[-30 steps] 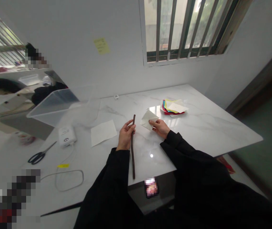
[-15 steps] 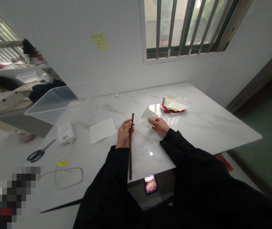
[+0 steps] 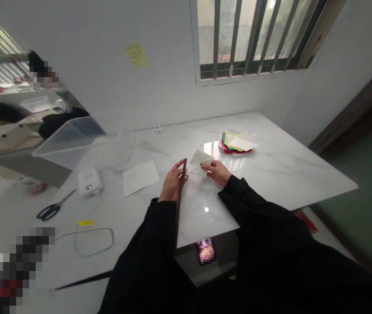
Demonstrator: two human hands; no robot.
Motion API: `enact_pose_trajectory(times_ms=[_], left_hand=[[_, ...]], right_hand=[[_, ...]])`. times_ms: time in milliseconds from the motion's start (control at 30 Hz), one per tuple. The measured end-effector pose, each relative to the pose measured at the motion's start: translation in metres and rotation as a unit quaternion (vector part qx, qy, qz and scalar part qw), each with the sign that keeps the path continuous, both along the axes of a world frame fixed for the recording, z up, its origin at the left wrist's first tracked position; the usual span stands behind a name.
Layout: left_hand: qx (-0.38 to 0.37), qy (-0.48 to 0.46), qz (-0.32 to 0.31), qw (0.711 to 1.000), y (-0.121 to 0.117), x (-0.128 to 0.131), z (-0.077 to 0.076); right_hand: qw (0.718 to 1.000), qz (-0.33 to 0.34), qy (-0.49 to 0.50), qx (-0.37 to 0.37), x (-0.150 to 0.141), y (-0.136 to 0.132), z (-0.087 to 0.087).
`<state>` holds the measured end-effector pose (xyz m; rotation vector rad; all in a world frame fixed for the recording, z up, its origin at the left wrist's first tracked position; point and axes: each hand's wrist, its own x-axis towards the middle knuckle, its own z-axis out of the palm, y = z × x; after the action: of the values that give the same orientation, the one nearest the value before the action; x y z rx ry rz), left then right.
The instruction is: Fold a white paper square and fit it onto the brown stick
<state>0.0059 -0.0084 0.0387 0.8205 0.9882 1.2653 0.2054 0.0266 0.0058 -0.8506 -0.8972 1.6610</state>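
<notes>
My left hand (image 3: 174,183) is closed around a long dark brown stick (image 3: 179,201), gripping it near its top end; the stick slants down toward my body. My right hand (image 3: 219,171) pinches a folded white paper (image 3: 198,161) by its near corner, just above the white marble table (image 3: 271,174). The stick's tip sits close to the paper's left edge. Both arms wear black sleeves.
A flat white sheet (image 3: 140,176) lies left of my hands. A stack of coloured papers (image 3: 236,144) sits farther right. At the left are a clear plastic bin (image 3: 71,139), a small white device (image 3: 89,182) with a looped cable (image 3: 93,242), and black scissors (image 3: 52,209).
My left hand has shifted the stick slightly right, bringing its top closer to the folded paper. My right hand and the paper have barely moved.
</notes>
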Motion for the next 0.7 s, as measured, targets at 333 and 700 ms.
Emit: enact_pose_trajectory(times_ms=[333,700], left_hand=[[0.007,0.036,-0.023,0.999,0.002,0.000,-0.005],[0.022,0.036,-0.031,0.999,-0.002,0.001,-0.004]], right_hand=[[0.994,0.042,-0.043,0.086,0.000,-0.001,0.002],[0.907,0.070,-0.257,0.325,0.021,-0.006,0.015]])
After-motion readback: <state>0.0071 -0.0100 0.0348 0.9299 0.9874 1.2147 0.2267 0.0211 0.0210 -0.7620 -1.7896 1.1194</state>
